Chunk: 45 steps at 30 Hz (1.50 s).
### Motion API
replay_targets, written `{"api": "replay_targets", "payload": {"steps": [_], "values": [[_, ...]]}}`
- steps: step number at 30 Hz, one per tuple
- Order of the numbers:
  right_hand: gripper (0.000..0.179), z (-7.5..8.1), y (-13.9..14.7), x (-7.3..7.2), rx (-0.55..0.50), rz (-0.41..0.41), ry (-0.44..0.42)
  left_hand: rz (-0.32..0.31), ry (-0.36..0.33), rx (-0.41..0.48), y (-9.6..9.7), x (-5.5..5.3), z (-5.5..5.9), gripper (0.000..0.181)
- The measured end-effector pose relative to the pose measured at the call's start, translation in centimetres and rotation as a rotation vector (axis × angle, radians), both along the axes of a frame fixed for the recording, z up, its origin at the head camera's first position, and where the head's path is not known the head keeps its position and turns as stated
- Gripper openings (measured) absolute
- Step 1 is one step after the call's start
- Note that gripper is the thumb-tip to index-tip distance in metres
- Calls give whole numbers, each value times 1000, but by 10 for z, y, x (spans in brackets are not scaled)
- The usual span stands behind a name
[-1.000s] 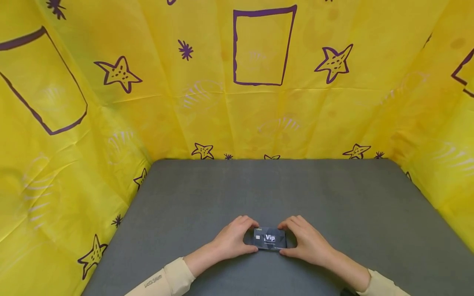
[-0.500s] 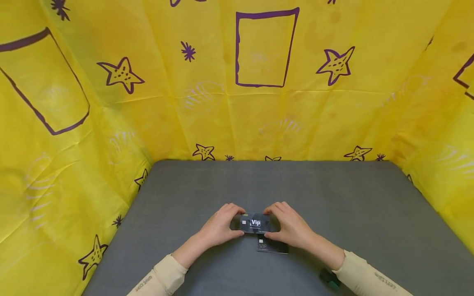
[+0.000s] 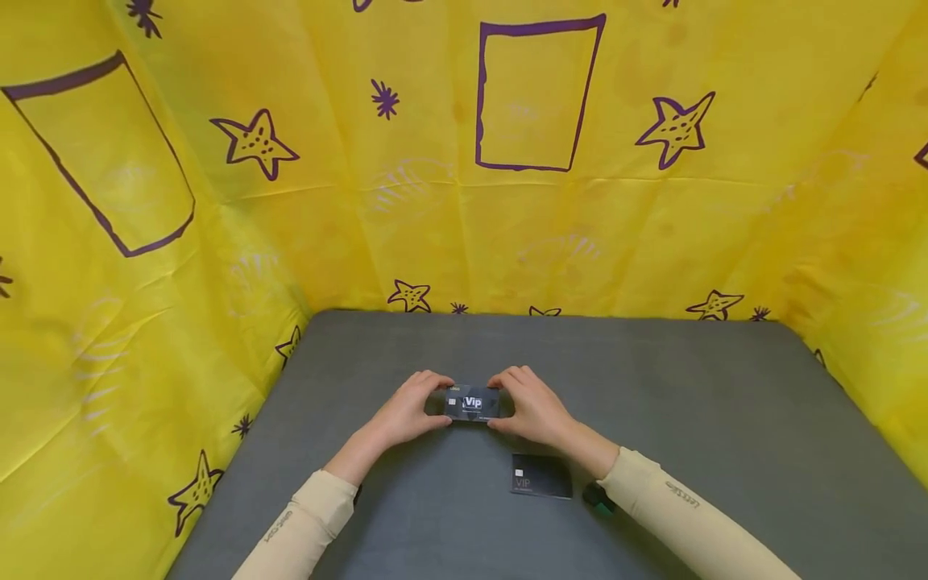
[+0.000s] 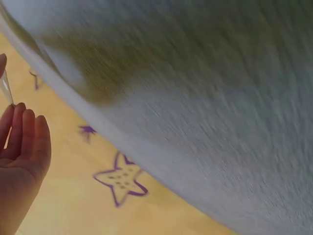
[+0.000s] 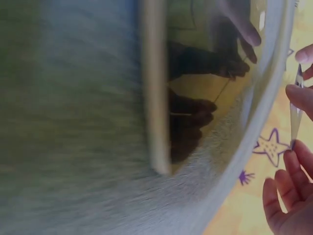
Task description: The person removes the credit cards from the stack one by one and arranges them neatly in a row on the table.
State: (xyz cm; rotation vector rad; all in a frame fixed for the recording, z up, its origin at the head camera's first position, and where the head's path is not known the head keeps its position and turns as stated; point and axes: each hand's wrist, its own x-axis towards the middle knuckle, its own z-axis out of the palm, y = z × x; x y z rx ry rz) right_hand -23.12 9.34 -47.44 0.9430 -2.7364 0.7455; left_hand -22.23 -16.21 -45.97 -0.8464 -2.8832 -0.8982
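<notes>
Both hands hold a dark bank-style card [image 3: 472, 404] marked "Vip" between them, its printed face toward the head camera. My left hand [image 3: 408, 409] pinches its left end, thumb on the lower edge and fingers on the upper. At the right end my right hand [image 3: 536, 407] grips it the same way. Seen edge-on, the card appears thin in the right wrist view, with fingertips at its edges. A second black VIP card [image 3: 541, 477] lies flat on the table, nearer the body and below the right forearm; its glossy face [image 5: 195, 83] mirrors the hands in the right wrist view.
The grey table [image 3: 406, 515] has a rounded far edge. Yellow cloth walls [image 3: 536, 242] with purple starfish drawings stand along its back and sides. A small dark and green object [image 3: 598, 499] shows at the right sleeve's cuff.
Both hands have carried the "Vip" card forward and to the left. It has come off the second VIP card, which was hidden beneath it and now shows fully.
</notes>
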Motion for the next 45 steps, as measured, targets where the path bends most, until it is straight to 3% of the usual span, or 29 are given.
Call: {"api": "replay_targets", "payload": {"steps": [12, 26, 35, 45], "values": [[52, -1, -33, -42, 9, 9, -108, -22, 2, -41, -31, -42, -4, 53], [55, -11, -69, -70, 1, -2, -172, 16, -95, -136, -63, -76, -6, 54], [55, -11, -93, -84, 22, -33, -230, -37, -60, -156, -86, -90, 1, 50], [52, -16, -108, -92, 75, -32, -210, -12, -135, -268, -93, -104, 4, 50]]}}
